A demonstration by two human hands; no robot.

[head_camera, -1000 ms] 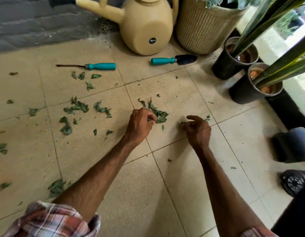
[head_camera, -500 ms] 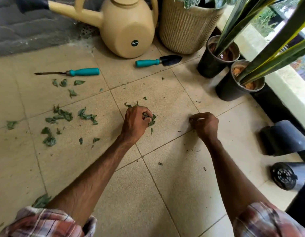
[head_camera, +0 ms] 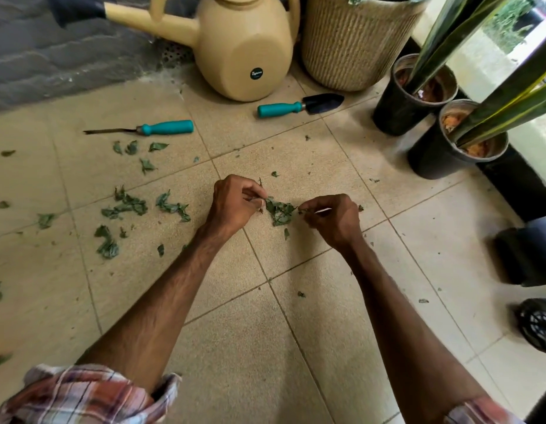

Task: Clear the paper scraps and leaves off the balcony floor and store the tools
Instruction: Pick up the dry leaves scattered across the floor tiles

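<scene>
Torn green leaves lie scattered over the beige tiled floor (head_camera: 235, 347), mostly left of centre (head_camera: 124, 206). My left hand (head_camera: 235, 203) pinches a small clump of leaves (head_camera: 279, 211) at its left side. My right hand (head_camera: 333, 218) has curled fingers and pinches the same clump's right edge. Both hands meet over the clump in the middle of the floor. A teal-handled weeder (head_camera: 155, 129) lies at the back left. A teal-handled black trowel (head_camera: 299, 106) lies in front of the watering can.
A beige watering can (head_camera: 244, 47) and a woven planter (head_camera: 354, 41) stand against the back wall. Two black pots (head_camera: 400, 108) (head_camera: 434, 157) with long striped leaves stand at the right. Dark empty pots (head_camera: 528, 252) lie at the far right edge.
My right hand moved left to the leaf clump, and my left hand lifted its leaves slightly. The two hands now meet on the clump. The camera view shifted a little.
</scene>
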